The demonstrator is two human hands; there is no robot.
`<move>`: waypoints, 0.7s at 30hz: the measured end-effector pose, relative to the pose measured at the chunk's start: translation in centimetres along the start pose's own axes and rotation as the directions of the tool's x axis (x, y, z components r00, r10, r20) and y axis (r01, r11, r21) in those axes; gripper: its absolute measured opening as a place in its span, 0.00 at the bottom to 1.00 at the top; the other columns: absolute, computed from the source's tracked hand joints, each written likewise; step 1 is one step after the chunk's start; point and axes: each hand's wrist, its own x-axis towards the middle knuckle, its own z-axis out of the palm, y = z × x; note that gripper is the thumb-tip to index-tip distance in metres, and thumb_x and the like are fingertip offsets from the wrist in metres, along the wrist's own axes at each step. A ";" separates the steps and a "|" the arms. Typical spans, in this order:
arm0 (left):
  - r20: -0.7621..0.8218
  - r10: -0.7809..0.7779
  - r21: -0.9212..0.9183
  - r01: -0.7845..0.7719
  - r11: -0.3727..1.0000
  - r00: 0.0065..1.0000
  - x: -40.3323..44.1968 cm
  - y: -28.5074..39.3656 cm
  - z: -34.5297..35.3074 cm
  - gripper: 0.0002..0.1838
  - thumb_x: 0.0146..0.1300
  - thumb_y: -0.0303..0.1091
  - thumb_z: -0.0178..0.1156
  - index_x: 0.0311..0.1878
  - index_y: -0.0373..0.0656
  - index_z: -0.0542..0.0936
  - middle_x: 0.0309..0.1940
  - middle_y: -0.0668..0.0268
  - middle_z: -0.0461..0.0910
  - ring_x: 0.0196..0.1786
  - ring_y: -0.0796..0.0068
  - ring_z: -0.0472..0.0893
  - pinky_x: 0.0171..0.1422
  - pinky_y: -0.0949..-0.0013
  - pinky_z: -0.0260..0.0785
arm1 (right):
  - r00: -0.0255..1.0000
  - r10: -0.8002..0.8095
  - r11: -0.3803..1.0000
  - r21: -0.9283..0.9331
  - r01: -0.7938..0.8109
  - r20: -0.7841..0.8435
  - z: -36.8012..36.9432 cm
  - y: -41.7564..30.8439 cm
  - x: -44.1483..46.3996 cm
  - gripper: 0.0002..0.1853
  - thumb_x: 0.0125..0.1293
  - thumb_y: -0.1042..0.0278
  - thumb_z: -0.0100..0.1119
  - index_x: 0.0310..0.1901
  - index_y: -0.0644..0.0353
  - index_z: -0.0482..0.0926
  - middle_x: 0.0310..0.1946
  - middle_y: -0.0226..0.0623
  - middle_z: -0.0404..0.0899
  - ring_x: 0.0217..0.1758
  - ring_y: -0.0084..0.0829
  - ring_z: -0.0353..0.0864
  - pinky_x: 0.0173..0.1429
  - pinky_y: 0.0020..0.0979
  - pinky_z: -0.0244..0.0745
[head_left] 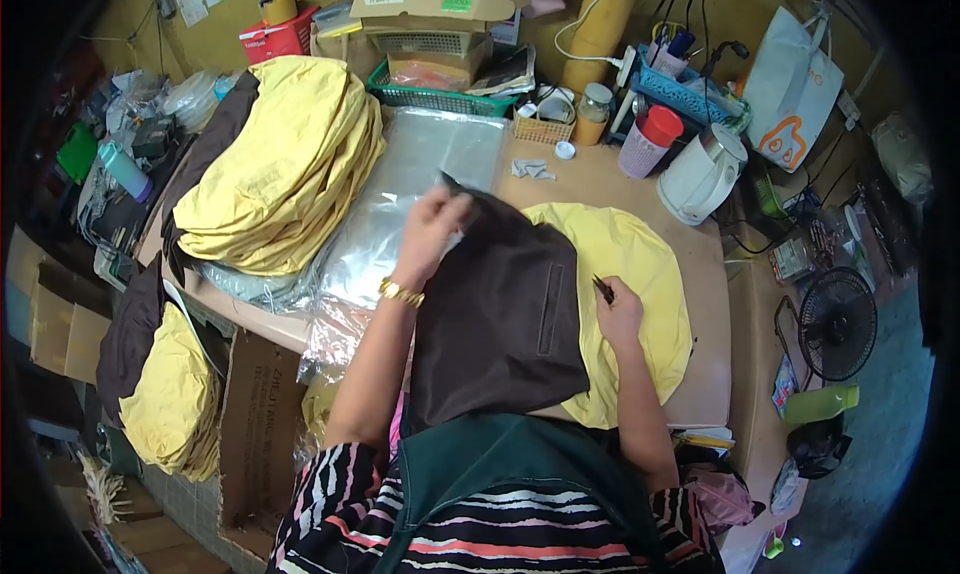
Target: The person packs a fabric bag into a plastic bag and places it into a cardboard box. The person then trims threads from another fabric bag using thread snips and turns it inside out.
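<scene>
A dark brown cloth panel (490, 324) with a long slit-like pocket opening lies in front of me, joined to or lying over a yellow cloth piece (650, 304); I cannot tell which. My left hand (437, 229) is closed on the upper left edge of the brown cloth and lifts its corner. In my right hand (622, 316), resting over the yellow cloth, is a small dark pair of thread snips (603, 290), points toward the brown panel. Most of the snips is hidden by the fingers.
A tall pile of yellow and brown cloth pieces (280, 164) stands at left, beside clear plastic bags (400, 189). A second pile (170, 394) sits lower left. Along the back are a green basket (440, 98), a jar (594, 109) and a white kettle (700, 179). A fan (838, 322) stands right.
</scene>
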 end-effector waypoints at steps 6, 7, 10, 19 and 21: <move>0.204 -0.068 -0.770 0.202 0.605 0.977 -4.7 2.9 -2.4 0.33 0.55 0.27 0.54 0.65 0.26 0.63 0.64 0.52 0.71 0.60 0.57 0.77 0.66 0.60 0.70 | 0.987 0.075 0.878 0.460 -0.134 0.143 -0.3 -1.6 3.8 0.05 0.65 0.71 0.60 0.38 0.63 0.79 0.27 0.31 0.81 0.30 0.27 0.80 0.36 0.32 0.71; 0.256 -0.004 -0.810 0.216 0.545 0.967 -5.2 4.7 -0.9 0.36 0.52 0.28 0.55 0.66 0.24 0.62 0.67 0.50 0.67 0.64 0.57 0.74 0.69 0.59 0.66 | 0.988 -0.004 0.868 0.492 -0.073 0.154 -1.7 -5.1 4.6 0.06 0.66 0.71 0.59 0.39 0.64 0.79 0.31 0.30 0.81 0.35 0.25 0.80 0.40 0.30 0.72; 0.406 0.022 -0.805 0.346 0.482 0.914 -6.7 6.8 1.7 0.43 0.45 0.28 0.58 0.68 0.23 0.59 0.73 0.48 0.57 0.70 0.56 0.67 0.76 0.58 0.57 | 0.955 -0.291 0.630 0.763 0.147 0.056 -3.5 -13.6 6.0 0.12 0.66 0.71 0.61 0.48 0.67 0.77 0.44 0.33 0.79 0.50 0.23 0.79 0.55 0.24 0.71; 0.180 -0.027 -0.679 0.144 0.719 0.983 -7.6 8.8 2.9 0.14 0.65 0.32 0.61 0.52 0.39 0.76 0.54 0.54 0.79 0.51 0.73 0.81 0.60 0.68 0.72 | 0.838 -0.321 0.730 0.679 -0.077 0.441 -3.4 -19.1 5.1 0.10 0.60 0.69 0.69 0.36 0.65 0.79 0.31 0.26 0.80 0.35 0.15 0.75 0.42 0.21 0.70; 0.074 -0.092 -0.572 0.117 0.812 0.993 -6.9 8.4 2.2 0.11 0.67 0.31 0.60 0.50 0.39 0.77 0.50 0.56 0.82 0.48 0.75 0.81 0.57 0.70 0.73 | 0.900 -0.349 0.717 0.692 0.078 0.261 -2.4 -18.8 4.2 0.09 0.59 0.72 0.68 0.28 0.64 0.77 0.22 0.24 0.76 0.26 0.14 0.68 0.32 0.22 0.65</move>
